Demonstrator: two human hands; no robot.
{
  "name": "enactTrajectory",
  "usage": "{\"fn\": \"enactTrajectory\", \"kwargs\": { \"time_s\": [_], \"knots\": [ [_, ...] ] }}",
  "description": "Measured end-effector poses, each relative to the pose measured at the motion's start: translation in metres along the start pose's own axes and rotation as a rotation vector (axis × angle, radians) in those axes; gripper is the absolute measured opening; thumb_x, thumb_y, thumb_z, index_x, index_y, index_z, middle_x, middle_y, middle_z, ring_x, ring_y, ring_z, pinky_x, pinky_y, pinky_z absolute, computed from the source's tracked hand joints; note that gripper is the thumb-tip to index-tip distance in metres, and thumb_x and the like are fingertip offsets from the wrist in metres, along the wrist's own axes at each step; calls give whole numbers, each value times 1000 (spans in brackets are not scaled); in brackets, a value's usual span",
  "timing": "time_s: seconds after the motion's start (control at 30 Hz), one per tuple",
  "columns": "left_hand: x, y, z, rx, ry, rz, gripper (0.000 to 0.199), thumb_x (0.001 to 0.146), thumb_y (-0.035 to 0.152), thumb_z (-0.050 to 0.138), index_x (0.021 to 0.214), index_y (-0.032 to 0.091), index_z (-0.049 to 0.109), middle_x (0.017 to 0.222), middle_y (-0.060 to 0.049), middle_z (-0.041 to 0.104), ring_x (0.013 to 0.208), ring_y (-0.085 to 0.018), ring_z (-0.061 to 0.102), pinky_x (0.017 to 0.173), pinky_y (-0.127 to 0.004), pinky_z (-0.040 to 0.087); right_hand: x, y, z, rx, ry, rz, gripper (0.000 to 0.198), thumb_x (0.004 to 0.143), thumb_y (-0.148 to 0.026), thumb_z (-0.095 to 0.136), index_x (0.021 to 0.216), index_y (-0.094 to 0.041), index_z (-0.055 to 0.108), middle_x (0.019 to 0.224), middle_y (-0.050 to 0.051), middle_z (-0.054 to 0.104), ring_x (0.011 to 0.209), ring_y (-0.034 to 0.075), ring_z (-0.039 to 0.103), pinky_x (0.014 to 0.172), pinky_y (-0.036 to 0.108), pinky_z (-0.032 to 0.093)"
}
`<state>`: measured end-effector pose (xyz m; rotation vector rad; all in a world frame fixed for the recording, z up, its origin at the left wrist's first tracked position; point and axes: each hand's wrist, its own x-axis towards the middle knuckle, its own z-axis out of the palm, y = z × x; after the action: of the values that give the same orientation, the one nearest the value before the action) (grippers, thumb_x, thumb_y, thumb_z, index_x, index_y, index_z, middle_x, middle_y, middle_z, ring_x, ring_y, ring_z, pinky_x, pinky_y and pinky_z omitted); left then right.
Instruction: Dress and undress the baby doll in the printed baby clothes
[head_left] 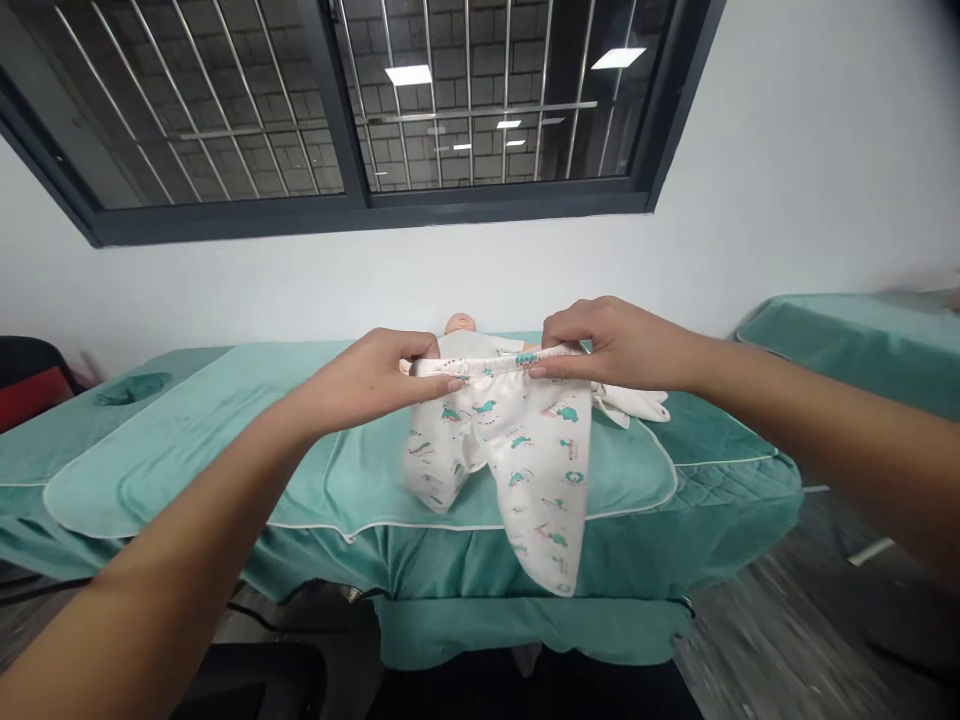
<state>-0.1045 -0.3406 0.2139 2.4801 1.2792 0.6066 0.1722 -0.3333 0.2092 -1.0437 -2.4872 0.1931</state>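
Between my two hands hangs a pair of white baby pants [525,430] with small green and pink prints. My left hand [382,372] pinches the elastic waistband at its left end, thumb in front. At the right end, my right hand [600,345] grips the same waistband, so it is stretched fairly straight. Both legs of the pants dangle in front of the bed's near edge, the right one lower. Behind them lies a baby doll [460,323], mostly hidden; its head and part of a white top show. Another white cloth item [634,402] rests just right of the pants.
A bed with a green velvet cover [225,430] stands along the white wall, with a face hole [133,388] at its left. A second green bed [862,340] is at the right. A dark stool [255,680] sits at the lower left. Above is a barred window [367,110].
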Motion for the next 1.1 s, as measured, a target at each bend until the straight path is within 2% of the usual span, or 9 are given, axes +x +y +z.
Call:
{"fn": "enactTrajectory", "kwargs": {
  "time_s": [0.2, 0.37, 0.5, 0.6, 0.73, 0.83, 0.97, 1.03, 1.1],
  "knots": [
    [10, -28, 21, -28, 231, -104, 42, 85, 53, 56, 61, 20, 46, 63, 2, 46, 61, -13, 41, 57, -27, 29, 4, 24, 8, 220, 62, 195, 37, 81, -59, 65, 80, -23, 70, 100, 6, 67, 92, 24, 60, 79, 36, 45],
    [29, -36, 72, -467, 387, -180, 36, 87, 50, 55, 69, 19, 49, 65, 3, 49, 64, -13, 46, 59, -26, 36, 20, 32, 89, 873, -265, 411, 39, 74, -51, 75, 100, -23, 71, 107, 6, 70, 96, 25, 63, 77, 34, 48],
    [35, -43, 117, -694, 347, -140, 30, 89, 43, 57, 110, 22, 60, 112, -4, 65, 105, -19, 60, 90, -30, 47, 47, 23, 161, 1289, -31, 511, 42, 70, -44, 79, 104, -21, 66, 90, 3, 70, 78, 20, 63, 63, 29, 47],
    [29, -66, 148, -652, 407, -245, 69, 79, 39, 70, 141, 28, 41, 147, -7, 46, 136, -25, 43, 111, -37, 37, 76, 33, 180, 1487, 179, 574, 36, 70, -39, 79, 98, -21, 65, 81, 2, 67, 73, 19, 63, 63, 30, 50],
    [21, -108, 176, -595, 225, -460, 39, 82, 38, 63, 117, 22, 59, 116, -8, 65, 112, -30, 59, 97, -46, 48, 121, 76, 192, 1590, 433, 653, 29, 75, -38, 72, 96, -22, 62, 90, 3, 69, 83, 21, 65, 68, 31, 53],
    [22, -128, 175, -471, 403, -419, 32, 87, 36, 55, 116, 24, 61, 135, -9, 53, 125, -31, 52, 104, -46, 44, 141, 104, 214, 1511, 424, 680, 29, 78, -38, 67, 103, -24, 61, 100, 3, 70, 89, 22, 65, 66, 31, 54],
    [36, -144, 154, -274, 632, -497, 46, 85, 40, 56, 130, 29, 49, 149, -8, 39, 133, -33, 44, 107, -46, 42, 141, 111, 229, 1210, -212, 571, 18, 80, -34, 67, 94, -24, 64, 86, 3, 71, 74, 19, 66, 59, 28, 53],
    [49, -157, 148, -252, 585, -612, 43, 85, 44, 56, 125, 27, 49, 136, -9, 50, 124, -33, 51, 101, -46, 46, 141, 113, 218, 1079, -766, 435, 12, 82, -34, 64, 83, -21, 65, 78, 3, 70, 63, 16, 65, 56, 28, 52],
    [65, -175, 149, -272, 482, -738, 42, 86, 48, 56, 120, 24, 48, 120, -10, 60, 112, -32, 58, 93, -47, 49, 148, 122, 201, 955, -1087, 336, 23, 87, -40, 59, 78, -20, 65, 75, 3, 70, 60, 15, 64, 56, 27, 51]
  ]
}}
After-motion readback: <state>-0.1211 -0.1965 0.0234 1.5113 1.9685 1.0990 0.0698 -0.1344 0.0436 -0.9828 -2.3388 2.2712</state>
